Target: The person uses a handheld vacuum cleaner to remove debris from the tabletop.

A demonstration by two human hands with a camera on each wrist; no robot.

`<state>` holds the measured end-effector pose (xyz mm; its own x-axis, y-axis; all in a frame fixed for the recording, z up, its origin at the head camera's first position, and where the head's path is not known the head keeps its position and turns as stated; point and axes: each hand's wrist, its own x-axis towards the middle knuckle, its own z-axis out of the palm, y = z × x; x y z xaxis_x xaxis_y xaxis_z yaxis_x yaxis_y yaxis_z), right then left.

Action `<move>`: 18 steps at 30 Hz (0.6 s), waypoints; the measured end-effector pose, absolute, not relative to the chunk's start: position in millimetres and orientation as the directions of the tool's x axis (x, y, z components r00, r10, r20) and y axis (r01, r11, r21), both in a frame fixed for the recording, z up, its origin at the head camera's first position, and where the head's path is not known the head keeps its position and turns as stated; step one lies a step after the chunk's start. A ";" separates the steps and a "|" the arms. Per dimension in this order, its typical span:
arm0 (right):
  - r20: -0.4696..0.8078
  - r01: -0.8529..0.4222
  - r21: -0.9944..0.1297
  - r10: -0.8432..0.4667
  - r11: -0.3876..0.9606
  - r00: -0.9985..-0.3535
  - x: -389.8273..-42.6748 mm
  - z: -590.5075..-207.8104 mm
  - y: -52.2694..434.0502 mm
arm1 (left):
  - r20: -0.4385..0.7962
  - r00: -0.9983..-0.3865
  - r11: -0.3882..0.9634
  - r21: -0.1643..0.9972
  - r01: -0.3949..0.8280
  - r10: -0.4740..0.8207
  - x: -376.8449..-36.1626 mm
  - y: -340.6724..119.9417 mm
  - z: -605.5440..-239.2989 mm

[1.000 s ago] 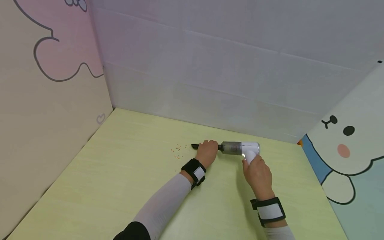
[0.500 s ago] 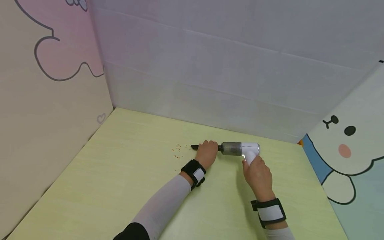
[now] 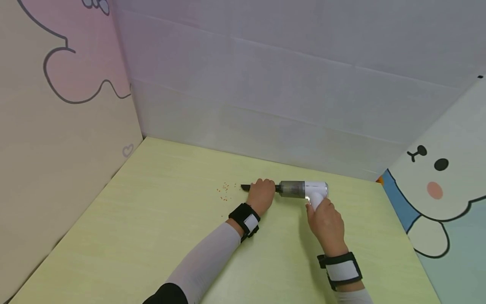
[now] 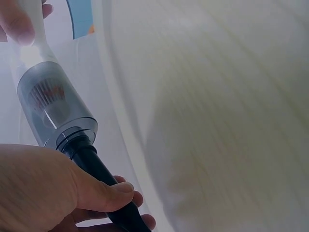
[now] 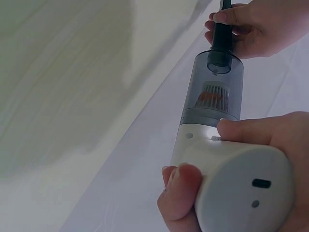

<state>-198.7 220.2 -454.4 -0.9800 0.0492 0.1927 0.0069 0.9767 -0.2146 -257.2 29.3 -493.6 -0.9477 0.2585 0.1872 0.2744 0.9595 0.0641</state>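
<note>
A white handheld vacuum cleaner (image 3: 315,187) with a smoky clear dust cup (image 4: 53,108) lies level across the head view, its black nozzle (image 3: 245,187) toward the left. My left hand (image 3: 261,196) grips the nozzle from above, thumb and fingers round it in the left wrist view. My right hand (image 3: 327,221) holds the white handle, and its thumb (image 5: 236,130) rests on the body near a small lit spot. Orange crumbs (image 3: 225,190) lie scattered just left of the nozzle tip. Inside the dust cup, reddish bits show against the ribbed filter (image 5: 212,98).
The pale yellow table (image 3: 152,236) runs back to a whitish wall (image 3: 265,84). Printed panels stand on the left (image 3: 68,147) and right (image 3: 455,202) sides of it. Each wrist wears a black strap.
The vacuum cleaner and both hands have shifted very slightly left. Both hands keep their hold, and the crumbs look much the same.
</note>
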 end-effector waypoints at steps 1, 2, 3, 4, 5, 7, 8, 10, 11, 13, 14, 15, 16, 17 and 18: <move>0.189 0.009 -0.215 0.051 0.977 -0.981 -198.6 -454.4 220.0 | 0.186 -0.948 0.959 0.065 0.274 0.258 -257.5 29.4 -494.2; 0.187 0.011 -0.214 0.052 0.977 -0.981 -198.6 -454.5 219.8 | 0.189 -0.948 0.960 0.067 0.273 0.257 -257.8 29.5 -494.9; 0.186 0.011 -0.215 0.052 0.977 -0.981 -198.5 -454.4 219.6 | 0.186 -0.949 0.960 0.072 0.272 0.255 -258.3 29.7 -496.0; 0.187 0.011 -0.215 0.053 0.976 -0.981 -198.5 -454.6 219.6 | 0.182 -0.950 0.959 0.076 0.272 0.254 -258.8 30.0 -496.8; 0.189 0.010 -0.215 0.051 0.976 -0.981 -198.4 -454.7 219.5 | 0.177 -0.951 0.959 0.081 0.270 0.253 -259.3 30.4 -497.8; 0.195 0.005 -0.216 0.048 0.976 -0.980 -198.2 -455.1 219.5 | 0.170 -0.953 0.959 0.093 0.267 0.249 -260.2 31.0 -500.1; 0.196 0.003 -0.217 0.047 0.976 -0.979 -198.2 -455.4 219.6 | 0.171 -0.954 0.959 0.097 0.265 0.246 -260.4 31.4 -501.4; 0.194 0.005 -0.218 0.049 0.976 -0.980 -198.0 -455.9 219.9 | 0.172 -0.954 0.959 0.100 0.264 0.245 -260.4 31.8 -502.7; 0.192 0.006 -0.219 0.049 0.976 -0.980 -198.0 -456.0 219.9 | 0.177 -0.953 0.959 0.098 0.264 0.245 -260.4 31.9 -503.2; 0.185 0.011 -0.222 0.053 0.975 -0.981 -198.2 -456.3 220.3 | 0.190 -0.951 0.959 0.093 0.266 0.245 -260.0 32.1 -503.2; 0.183 0.013 -0.223 0.055 0.975 -0.982 -198.6 -456.6 220.8 | 0.195 -0.949 0.960 0.089 0.267 0.246 -260.0 32.2 -502.7; 0.182 0.014 -0.223 0.056 0.975 -0.982 -198.6 -456.6 220.9 | 0.198 -0.949 0.960 0.085 0.267 0.247 -259.9 32.3 -502.2; 0.181 0.015 -0.224 0.057 0.974 -0.982 -198.8 -456.6 221.0 | 0.205 -0.947 0.960 0.083 0.267 0.246 -259.8 32.4 -501.7; 0.180 0.015 -0.224 0.057 0.974 -0.982 -198.8 -456.6 221.1 | 0.205 -0.947 0.960 0.082 0.267 0.246 -259.8 32.4 -501.7; 0.179 0.016 -0.224 0.057 0.974 -0.982 -198.9 -456.7 221.4 | 0.205 -0.947 0.960 0.081 0.267 0.246 -259.9 32.5 -501.7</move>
